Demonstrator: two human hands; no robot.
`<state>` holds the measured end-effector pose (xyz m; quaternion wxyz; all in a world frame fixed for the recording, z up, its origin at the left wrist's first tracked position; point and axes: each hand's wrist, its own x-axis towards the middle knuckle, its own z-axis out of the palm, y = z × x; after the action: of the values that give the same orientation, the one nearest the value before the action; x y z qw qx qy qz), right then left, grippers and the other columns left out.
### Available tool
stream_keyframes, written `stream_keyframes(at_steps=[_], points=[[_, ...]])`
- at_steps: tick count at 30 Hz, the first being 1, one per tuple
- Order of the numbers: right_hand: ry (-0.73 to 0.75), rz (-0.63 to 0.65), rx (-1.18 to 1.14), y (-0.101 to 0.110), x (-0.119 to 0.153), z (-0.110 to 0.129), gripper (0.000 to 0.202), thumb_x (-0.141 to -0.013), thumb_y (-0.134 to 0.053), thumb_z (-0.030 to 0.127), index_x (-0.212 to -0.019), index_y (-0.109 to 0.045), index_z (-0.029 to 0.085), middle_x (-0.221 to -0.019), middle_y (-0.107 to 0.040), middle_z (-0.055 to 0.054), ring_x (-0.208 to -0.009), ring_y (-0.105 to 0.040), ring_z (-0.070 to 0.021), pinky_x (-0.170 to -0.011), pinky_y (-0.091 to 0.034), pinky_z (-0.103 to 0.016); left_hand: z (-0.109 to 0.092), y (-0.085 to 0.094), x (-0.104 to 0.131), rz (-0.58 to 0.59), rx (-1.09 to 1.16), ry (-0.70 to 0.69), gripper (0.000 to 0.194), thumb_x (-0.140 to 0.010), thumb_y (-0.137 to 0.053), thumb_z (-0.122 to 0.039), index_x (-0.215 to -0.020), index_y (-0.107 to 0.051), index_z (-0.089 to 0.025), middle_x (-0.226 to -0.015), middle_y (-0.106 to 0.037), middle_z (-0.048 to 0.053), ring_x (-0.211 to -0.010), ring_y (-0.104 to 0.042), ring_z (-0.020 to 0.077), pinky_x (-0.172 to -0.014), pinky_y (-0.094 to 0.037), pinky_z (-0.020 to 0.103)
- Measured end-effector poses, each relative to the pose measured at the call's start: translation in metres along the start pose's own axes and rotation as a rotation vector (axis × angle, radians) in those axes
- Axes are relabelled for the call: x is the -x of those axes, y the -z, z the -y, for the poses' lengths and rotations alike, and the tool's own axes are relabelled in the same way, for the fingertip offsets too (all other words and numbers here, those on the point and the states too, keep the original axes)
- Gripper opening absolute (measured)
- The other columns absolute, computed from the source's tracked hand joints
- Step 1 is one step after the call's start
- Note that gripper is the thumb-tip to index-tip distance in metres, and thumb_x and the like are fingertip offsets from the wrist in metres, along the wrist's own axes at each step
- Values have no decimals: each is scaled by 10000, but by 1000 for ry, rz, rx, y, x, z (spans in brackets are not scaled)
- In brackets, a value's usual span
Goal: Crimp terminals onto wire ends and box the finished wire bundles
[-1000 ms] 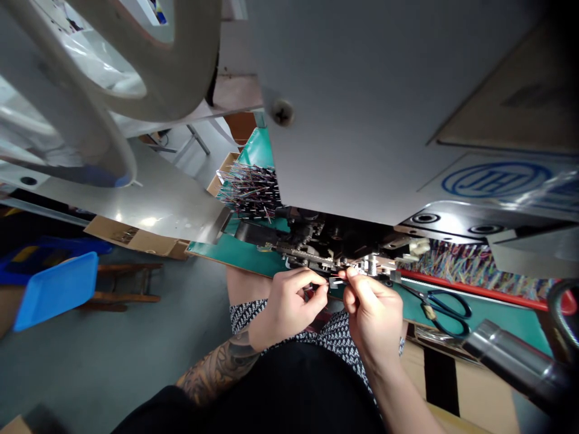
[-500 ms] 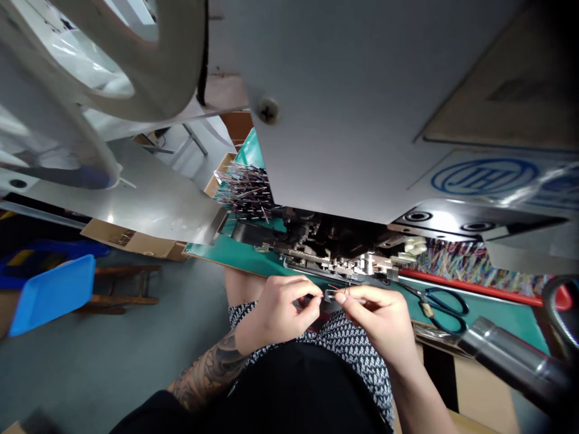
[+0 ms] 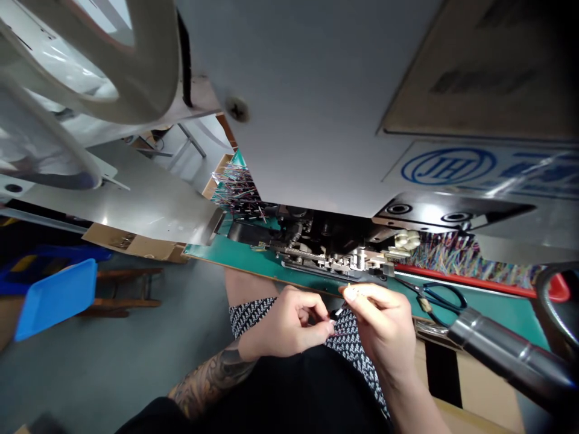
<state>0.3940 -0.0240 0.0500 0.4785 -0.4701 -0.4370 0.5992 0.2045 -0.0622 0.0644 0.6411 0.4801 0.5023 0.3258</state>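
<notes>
My left hand [image 3: 294, 320] is closed in a pinch above my lap. A small whitish bit shows at its fingertips, with faint reddish strands just below; what it is I cannot make out. To its right, my right hand [image 3: 382, 316] pinches something thin, apparently a wire, with a tiny yellowish end by the thumb. A short white piece [image 3: 340, 309] sticks out below these fingers, towards the left hand. Both hands are just in front of the metal working parts [image 3: 344, 262] of a grey machine [image 3: 307, 120], apart from them.
Cut wires [image 3: 239, 190] lie in a heap behind the green table top [image 3: 235, 256]. More coloured wires [image 3: 470, 259] fill a red-edged tray at right. Black-handled scissors [image 3: 436, 301] lie near a metal tube [image 3: 506, 349]. A blue stool [image 3: 58, 298] stands at left.
My left hand has come down and slightly right. The right hand has drawn back a little from the machine and tilted up. Red and dark wire ends no longer show; a white piece does.
</notes>
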Motion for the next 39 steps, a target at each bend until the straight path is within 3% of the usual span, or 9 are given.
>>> stream_keyframes(at_steps=[8,13,20,23,27,29,31,35,39], points=[[-59,-10,-74,-3,1,1,189,-794,-938,376,-744,-844,220,-621,-662,-7,-573,-485,-122,-517,-398,-253,-1,0,-2,52,68,74,245,-793,-797,-333,-756,-656,-135,-720,-752,108,-560,-611,129,-521,-406,220],[-100,0,-163,-6,0,6,301,-792,-940,384,-652,-763,184,-535,-488,41,-535,-338,-87,-518,-297,-249,2,0,-4,56,27,68,233,-805,-789,-330,-768,-677,-129,-687,-718,74,-514,-547,99,-496,-368,213],[-111,9,-177,-7,1,1,438,-853,-895,405,-588,-627,183,-529,-392,61,-530,-299,-87,-520,-259,-258,5,0,-9,30,-23,-104,181,-827,-800,-249,-735,-710,-121,-729,-654,35,-556,-511,76,-503,-358,204],[-69,89,-85,3,0,-2,254,-903,-846,447,-860,-810,199,-574,-481,40,-534,-366,-104,-510,-285,-259,8,5,-10,17,122,-136,184,-810,-836,-230,-726,-713,-122,-827,-640,41,-669,-577,97,-566,-431,209],[-2,315,23,21,1,-2,471,-901,-823,510,-1302,-781,264,-837,-641,-18,-633,-481,-130,-535,-356,-257,14,14,-9,-4,416,-64,188,-829,-859,-271,-814,-740,-125,-844,-636,25,-601,-538,65,-527,-416,196],[-23,444,152,23,5,-3,502,-809,-916,436,-1268,-793,274,-911,-664,-24,-647,-482,-118,-546,-359,-249,16,15,-9,-26,479,-78,198,-838,-870,-290,-872,-766,-125,-823,-624,14,-558,-499,49,-498,-381,194],[-61,495,255,19,11,-5,384,-791,-937,378,-1137,-832,248,-780,-614,8,-604,-417,-99,-539,-316,-244,16,14,-10,-49,507,-107,207,-833,-887,-292,-880,-776,-124,-810,-613,8,-556,-488,47,-500,-368,197],[-163,397,131,9,20,-13,244,-897,-847,440,-846,-831,202,-641,-560,11,-563,-388,-94,-520,-277,-246,14,10,-14,-47,518,-192,164,-874,-873,-278,-876,-780,-143,-854,-617,13,-578,-487,46,-527,-359,206],[-264,278,-104,7,21,-18,231,-849,-886,428,-812,-853,203,-660,-634,-11,-466,-387,-65,-449,-224,-234,11,9,-13,-50,291,-439,51,-926,-840,-246,-936,-825,-198,-954,-683,61,-871,-640,154,-772,-500,286]])
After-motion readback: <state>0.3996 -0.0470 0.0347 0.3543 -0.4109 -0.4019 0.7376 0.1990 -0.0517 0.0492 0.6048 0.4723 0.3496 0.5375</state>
